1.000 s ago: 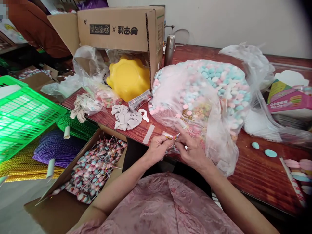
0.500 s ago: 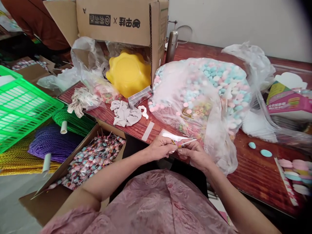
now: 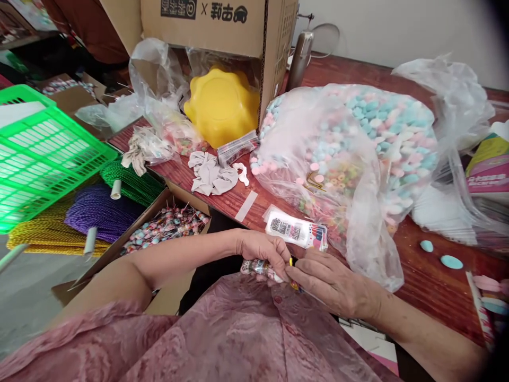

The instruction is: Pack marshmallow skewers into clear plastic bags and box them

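Note:
My left hand [image 3: 268,252] is closed around a candy lollipop in a clear wrapper [image 3: 257,268], close to the shirt front. Against its fingertips, the fingers of my right hand [image 3: 338,281] are pressed together at the wrapper's neck, where a bit of yellow twist tie [image 3: 291,262] pokes out. The lollipop's stick is mostly hidden beneath the right hand. Just beyond both hands, a stack of white printed bags or cards [image 3: 296,231] lies at the table edge. To the left, an open carton [image 3: 186,199] holds many similar wrapped lollipops.
A large clear bag of pastel candies [image 3: 374,122] fills the table's middle, with golden ties [image 3: 315,181] lying on it. Behind are a yellow scalloped tub [image 3: 225,106], a cardboard box [image 3: 222,32] and a metal bottle [image 3: 301,58]. A green basket [image 3: 51,154] stands left.
Both hands have drawn back from the table edge toward the body, uncovering the printed stack. The wrapped candy now shows under my left hand. The view has shifted slightly.

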### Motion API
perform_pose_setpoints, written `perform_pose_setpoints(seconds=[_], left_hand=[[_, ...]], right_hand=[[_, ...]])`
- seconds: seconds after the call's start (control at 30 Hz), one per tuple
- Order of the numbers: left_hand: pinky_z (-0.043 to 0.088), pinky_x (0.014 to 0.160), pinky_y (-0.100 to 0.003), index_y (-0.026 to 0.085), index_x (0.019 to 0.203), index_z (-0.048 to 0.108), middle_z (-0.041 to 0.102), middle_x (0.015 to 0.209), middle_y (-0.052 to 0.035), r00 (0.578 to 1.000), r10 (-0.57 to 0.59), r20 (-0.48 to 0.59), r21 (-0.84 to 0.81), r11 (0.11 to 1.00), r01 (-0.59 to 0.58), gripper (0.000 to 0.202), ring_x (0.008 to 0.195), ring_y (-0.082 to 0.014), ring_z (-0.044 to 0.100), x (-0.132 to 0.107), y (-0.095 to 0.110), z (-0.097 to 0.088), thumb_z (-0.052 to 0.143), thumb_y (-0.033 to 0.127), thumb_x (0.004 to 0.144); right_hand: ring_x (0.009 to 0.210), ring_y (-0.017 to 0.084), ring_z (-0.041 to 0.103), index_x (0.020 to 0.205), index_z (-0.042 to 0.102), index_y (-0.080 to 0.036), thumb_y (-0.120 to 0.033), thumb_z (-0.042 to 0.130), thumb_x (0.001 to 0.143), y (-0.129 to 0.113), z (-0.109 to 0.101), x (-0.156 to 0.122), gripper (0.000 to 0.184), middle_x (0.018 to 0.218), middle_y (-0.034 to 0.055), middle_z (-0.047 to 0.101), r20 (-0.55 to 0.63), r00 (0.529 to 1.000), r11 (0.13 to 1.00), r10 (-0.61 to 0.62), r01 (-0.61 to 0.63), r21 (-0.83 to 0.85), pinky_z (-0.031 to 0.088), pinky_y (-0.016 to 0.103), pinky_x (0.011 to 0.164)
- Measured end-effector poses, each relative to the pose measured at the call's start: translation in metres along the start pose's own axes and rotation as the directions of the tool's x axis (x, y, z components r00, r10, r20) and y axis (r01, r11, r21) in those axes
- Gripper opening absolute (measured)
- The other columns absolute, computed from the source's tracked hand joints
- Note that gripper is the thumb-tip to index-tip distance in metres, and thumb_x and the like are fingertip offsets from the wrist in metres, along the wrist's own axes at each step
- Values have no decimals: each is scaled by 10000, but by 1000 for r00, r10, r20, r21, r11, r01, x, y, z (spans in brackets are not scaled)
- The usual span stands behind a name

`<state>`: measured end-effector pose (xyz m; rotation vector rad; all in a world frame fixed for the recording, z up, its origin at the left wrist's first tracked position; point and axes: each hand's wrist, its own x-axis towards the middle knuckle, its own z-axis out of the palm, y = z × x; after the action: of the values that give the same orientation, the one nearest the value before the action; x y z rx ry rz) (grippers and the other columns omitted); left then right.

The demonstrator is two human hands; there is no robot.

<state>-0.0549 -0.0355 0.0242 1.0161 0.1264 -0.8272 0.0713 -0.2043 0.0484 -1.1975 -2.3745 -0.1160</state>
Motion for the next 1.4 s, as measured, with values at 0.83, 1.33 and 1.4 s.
perform_pose_setpoints(seconds=[0.83, 1.33, 1.4], left_hand=[[413, 718, -322, 173, 716, 664, 626, 744, -69, 557, 812, -174, 929, -53, 367, 164, 737, -200, 563, -49, 58, 50, 586, 234, 847], [285, 1143, -415, 284, 1438, 433, 417, 1484, -96, 108, 882, -459, 789, 460, -408, 638, 1393, -253, 337, -2, 34, 4, 629, 464, 858], [339, 1112, -400, 279, 1457, 400, 424, 1482, -107, 204, 818, -539, 617, 548, -565, 683, 1363, -250, 403, 2, 25, 4, 629, 499, 853]], right_hand=[[562, 150, 422, 749, 534, -179, -84, 409, 865, 33, 8, 8, 195, 656, 32, 530, -60, 964, 921, 260, -266, -286, 254, 313, 547], [557, 123, 465, 746, 523, -205, -249, 460, 932, 35, 17, 32, 201, 610, -12, 520, -334, 630, 710, 701, -580, 398, 370, 257, 535], [593, 135, 491, 799, 544, -204, -167, 464, 909, 43, 17, 31, 141, 649, 5, 555, -491, 695, 834, 524, -537, 130, 366, 273, 570]])
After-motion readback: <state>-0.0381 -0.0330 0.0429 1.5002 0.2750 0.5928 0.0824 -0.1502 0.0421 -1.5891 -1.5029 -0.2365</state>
